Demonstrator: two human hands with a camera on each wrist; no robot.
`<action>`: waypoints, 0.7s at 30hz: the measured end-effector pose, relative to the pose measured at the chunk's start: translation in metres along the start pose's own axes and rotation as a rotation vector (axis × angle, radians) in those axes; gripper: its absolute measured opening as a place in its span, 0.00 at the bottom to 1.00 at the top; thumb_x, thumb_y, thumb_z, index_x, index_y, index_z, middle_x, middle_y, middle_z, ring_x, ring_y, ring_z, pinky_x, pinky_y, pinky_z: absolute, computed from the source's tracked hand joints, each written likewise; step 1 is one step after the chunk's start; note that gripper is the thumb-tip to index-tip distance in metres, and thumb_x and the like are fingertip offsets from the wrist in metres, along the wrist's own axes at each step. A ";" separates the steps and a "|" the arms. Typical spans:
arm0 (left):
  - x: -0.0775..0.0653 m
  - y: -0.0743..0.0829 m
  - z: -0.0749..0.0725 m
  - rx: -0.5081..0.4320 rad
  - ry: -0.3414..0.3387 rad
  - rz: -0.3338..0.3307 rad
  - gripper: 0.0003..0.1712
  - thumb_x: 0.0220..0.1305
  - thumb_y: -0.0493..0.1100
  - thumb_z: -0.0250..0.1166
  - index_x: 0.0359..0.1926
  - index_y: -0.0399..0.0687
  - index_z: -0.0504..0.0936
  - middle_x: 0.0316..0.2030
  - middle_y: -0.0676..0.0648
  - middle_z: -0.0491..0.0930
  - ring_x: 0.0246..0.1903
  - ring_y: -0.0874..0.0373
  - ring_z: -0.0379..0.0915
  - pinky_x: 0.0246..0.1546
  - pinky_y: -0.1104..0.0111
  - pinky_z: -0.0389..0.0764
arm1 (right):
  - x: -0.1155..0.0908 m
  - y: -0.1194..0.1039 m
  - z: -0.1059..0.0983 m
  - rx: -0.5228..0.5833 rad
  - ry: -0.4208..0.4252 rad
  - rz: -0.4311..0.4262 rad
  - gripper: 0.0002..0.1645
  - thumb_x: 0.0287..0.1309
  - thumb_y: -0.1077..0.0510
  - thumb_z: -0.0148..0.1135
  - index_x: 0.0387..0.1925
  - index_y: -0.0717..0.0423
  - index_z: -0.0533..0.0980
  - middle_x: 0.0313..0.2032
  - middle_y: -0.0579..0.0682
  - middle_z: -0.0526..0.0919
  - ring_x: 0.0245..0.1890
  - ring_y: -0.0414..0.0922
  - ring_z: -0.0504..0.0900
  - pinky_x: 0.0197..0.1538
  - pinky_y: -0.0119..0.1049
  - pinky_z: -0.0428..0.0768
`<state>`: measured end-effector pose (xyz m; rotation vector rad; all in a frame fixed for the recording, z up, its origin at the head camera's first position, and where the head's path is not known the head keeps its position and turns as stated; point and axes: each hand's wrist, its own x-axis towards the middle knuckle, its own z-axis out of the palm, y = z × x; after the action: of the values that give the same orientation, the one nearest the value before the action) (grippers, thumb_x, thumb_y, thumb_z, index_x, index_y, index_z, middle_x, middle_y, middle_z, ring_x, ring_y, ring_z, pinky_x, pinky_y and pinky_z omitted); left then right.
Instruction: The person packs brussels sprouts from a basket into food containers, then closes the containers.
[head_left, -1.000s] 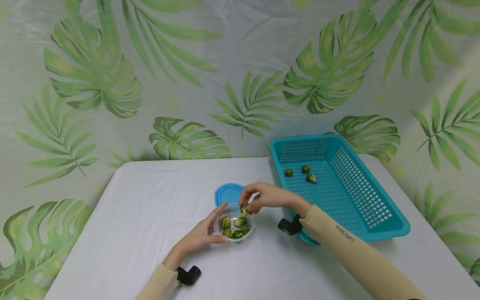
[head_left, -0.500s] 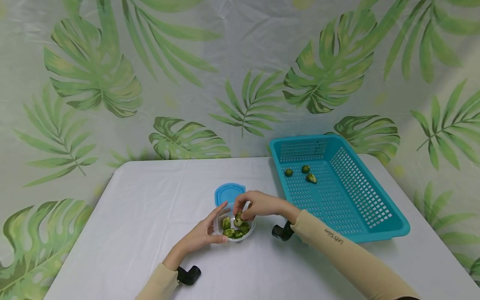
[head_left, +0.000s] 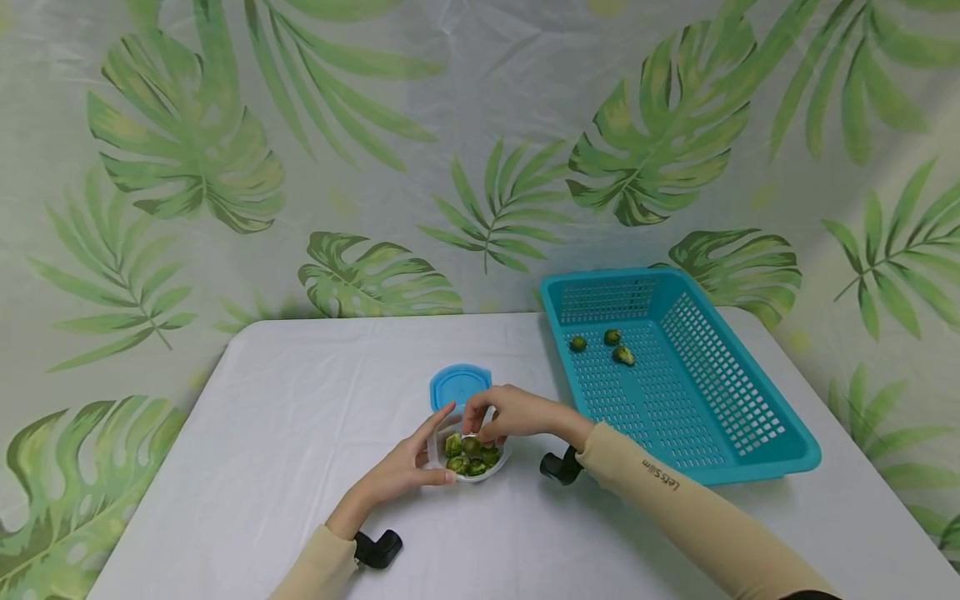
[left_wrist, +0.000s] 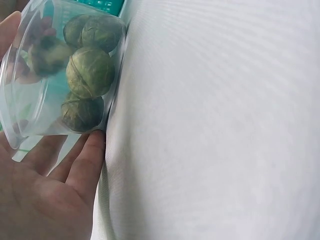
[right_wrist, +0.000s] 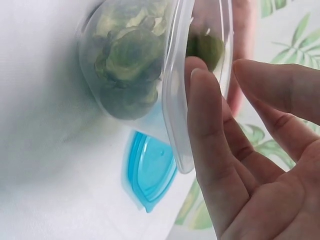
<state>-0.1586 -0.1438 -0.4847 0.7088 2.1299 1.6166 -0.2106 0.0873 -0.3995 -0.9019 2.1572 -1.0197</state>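
A clear plastic container [head_left: 495, 475] stands on the white table with several Brussels sprouts [left_wrist: 90, 72] inside. My left hand [head_left: 408, 467] holds it from the left, thumb at the near side and fingers along the far side. Over its opening is my right hand [head_left: 506, 414], whose fingertips dip inside the rim. Between those fingertips a Brussels sprout [left_wrist: 50, 55] is pinched, higher than the others in the left wrist view. That sprout [right_wrist: 206, 50] is partly hidden by the fingers in the right wrist view.
The blue lid [head_left: 459, 386] lies flat just behind the container. A teal perforated basket [head_left: 750, 367] stands at the right, with three Brussels sprouts [head_left: 622, 356] near its far left corner. A leaf-patterned sheet [head_left: 495, 167] hangs behind the table.
My right hand has moved left and down with the Brussels sprout, from the container's far right rim to inside its opening. My left hand has stayed in place on the container.
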 end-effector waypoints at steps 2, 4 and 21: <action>0.000 0.000 0.000 0.000 -0.001 0.006 0.52 0.61 0.41 0.67 0.76 0.59 0.43 0.74 0.43 0.44 0.70 0.41 0.41 0.61 0.42 0.59 | 0.000 0.001 -0.001 0.005 0.001 -0.003 0.10 0.56 0.73 0.57 0.38 0.63 0.79 0.35 0.54 0.80 0.30 0.49 0.81 0.33 0.41 0.82; 0.000 0.000 0.000 0.003 -0.003 0.016 0.52 0.62 0.41 0.67 0.76 0.57 0.42 0.73 0.43 0.46 0.70 0.41 0.41 0.61 0.42 0.58 | -0.001 0.001 -0.002 0.016 0.001 -0.005 0.10 0.57 0.73 0.56 0.39 0.65 0.79 0.35 0.56 0.80 0.30 0.50 0.81 0.33 0.40 0.82; 0.002 0.001 0.002 0.003 0.003 0.050 0.53 0.60 0.38 0.67 0.76 0.55 0.42 0.71 0.45 0.54 0.71 0.46 0.42 0.60 0.38 0.54 | -0.026 -0.003 -0.039 0.130 0.048 -0.034 0.09 0.65 0.66 0.54 0.44 0.66 0.76 0.38 0.53 0.78 0.38 0.52 0.82 0.40 0.42 0.82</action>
<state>-0.1593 -0.1410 -0.4838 0.7673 2.1325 1.6415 -0.2219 0.1221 -0.3703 -0.8628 2.0937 -1.1952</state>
